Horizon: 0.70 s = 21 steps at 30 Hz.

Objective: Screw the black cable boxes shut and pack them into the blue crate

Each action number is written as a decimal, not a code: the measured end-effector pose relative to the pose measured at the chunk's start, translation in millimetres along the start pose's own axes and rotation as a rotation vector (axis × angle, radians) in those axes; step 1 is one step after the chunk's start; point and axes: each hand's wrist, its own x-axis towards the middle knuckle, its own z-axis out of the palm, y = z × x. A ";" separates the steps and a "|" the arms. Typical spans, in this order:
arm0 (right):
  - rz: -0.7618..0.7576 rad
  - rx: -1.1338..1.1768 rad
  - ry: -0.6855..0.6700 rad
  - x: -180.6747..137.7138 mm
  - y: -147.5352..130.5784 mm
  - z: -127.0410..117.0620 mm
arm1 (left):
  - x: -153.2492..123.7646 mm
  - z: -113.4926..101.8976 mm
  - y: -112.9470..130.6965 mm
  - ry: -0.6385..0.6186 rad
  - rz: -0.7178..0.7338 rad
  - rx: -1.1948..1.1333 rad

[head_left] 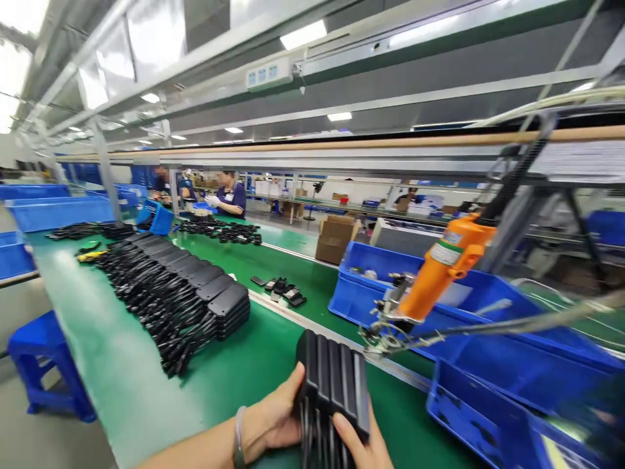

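Between my two hands stands a stack of black plastic cases with cables, set on edge side by side with their black cables hanging down toward me. My left hand presses on the stack's left side, thumb up along the outer case. Around the right side wraps my right hand, its thumb lying across the front edges. The stack is over the green bench top; whether it touches the surface is hidden. Left of my hands, rows of similar black cases lie piled, cables pointing toward the near edge.
An orange electric screwdriver hangs at the right above blue bins. Small black parts lie mid-bench beside a metal rail. A blue stool stands at left. People sit farther down the line. A cardboard box is behind.
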 end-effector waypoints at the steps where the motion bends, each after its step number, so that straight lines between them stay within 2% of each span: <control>1: -0.003 -0.005 -0.031 2.0 -1.3 1.0 | 1.0 -1.2 0.9 0.028 -0.023 -0.025; 4: -0.014 -0.004 -0.078 4.6 -7.3 1.9 | 3.0 -3.8 4.8 0.077 -0.098 -0.089; 10: -0.062 -0.018 -0.131 -0.5 -19.7 4.5 | -2.1 0.6 11.3 0.084 -0.101 -0.117; 21: -0.244 -0.100 -0.097 -6.3 -21.2 -1.1 | -6.1 10.9 15.9 0.207 0.064 -0.006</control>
